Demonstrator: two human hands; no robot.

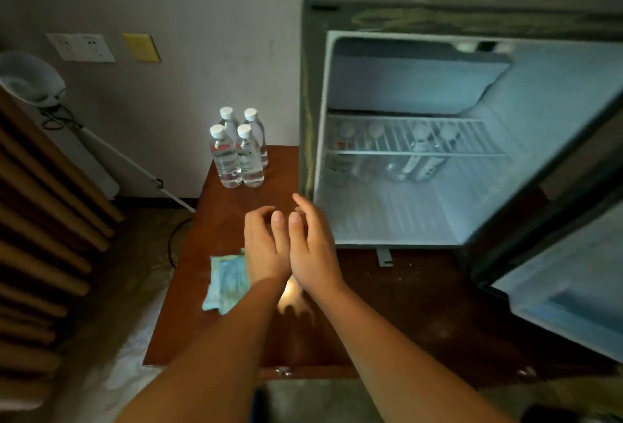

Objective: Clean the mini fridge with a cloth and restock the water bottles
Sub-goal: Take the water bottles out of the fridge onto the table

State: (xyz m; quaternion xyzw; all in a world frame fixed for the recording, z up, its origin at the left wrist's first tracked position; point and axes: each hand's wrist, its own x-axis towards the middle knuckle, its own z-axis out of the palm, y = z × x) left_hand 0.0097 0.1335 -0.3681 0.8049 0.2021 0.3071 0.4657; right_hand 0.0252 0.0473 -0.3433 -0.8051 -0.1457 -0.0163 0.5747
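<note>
Both hands are held above the middle of the table [404,304], side by side with the thumbs next to each other.

- The left hand [266,247] has its fingers [256,217] loosely curled and holds nothing.
- The right hand [315,250] has its fingers relaxed and partly extended. It also holds nothing.

The cloth [226,282] is pale blue-green and lies folded on the near left part of the table. It is just left of the left wrist and partly covered by the left forearm. Neither hand grips it.

Four water bottles [237,152] with white caps stand upright in a tight two-by-two group at the far left corner of the table, near the wall. They are well apart from both hands.

The mini fridge [421,220] stands on the right side of the table. Its door [573,287] is swung open to the right.

- A closed freezer compartment [414,85] sits at the top of the interior.
- A white wire shelf [438,139] is fitted below it.
- Several stored bottles [418,159] stand or lean under the shelf at the back. They are blurred, so their number cannot be told.

A wall socket plate [81,47] is mounted on the far left wall.
</note>
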